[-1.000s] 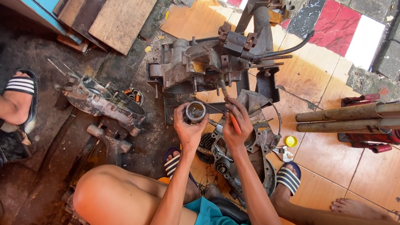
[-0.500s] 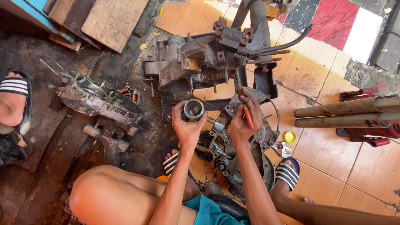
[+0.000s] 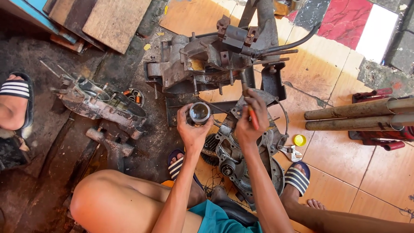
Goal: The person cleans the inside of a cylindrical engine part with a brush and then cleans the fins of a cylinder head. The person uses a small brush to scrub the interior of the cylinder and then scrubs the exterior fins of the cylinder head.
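My left hand [image 3: 193, 127] grips a short round metal cylinder, a piston-like part [image 3: 199, 113], held up with its open end toward me. My right hand [image 3: 250, 120] is closed on a tool with a red-orange handle [image 3: 253, 117]; its dark shaft [image 3: 244, 83] points up toward the big greasy engine block [image 3: 202, 64] ahead. Below both hands lies a round engine cover with gears [image 3: 241, 159], between my sandalled feet. My bare knee fills the lower left.
A second dismantled engine case [image 3: 101, 103] lies on the dirty floor at left. Another person's sandalled foot [image 3: 15, 101] is at the far left edge. Two rusty pipes [image 3: 358, 114] lie at right, a yellow cap [image 3: 299, 140] and wooden boards [image 3: 114, 21] nearby.
The view has shifted slightly. My right hand has lifted the tool up toward the engine block; my left hand keeps holding the cylinder in about the same place.
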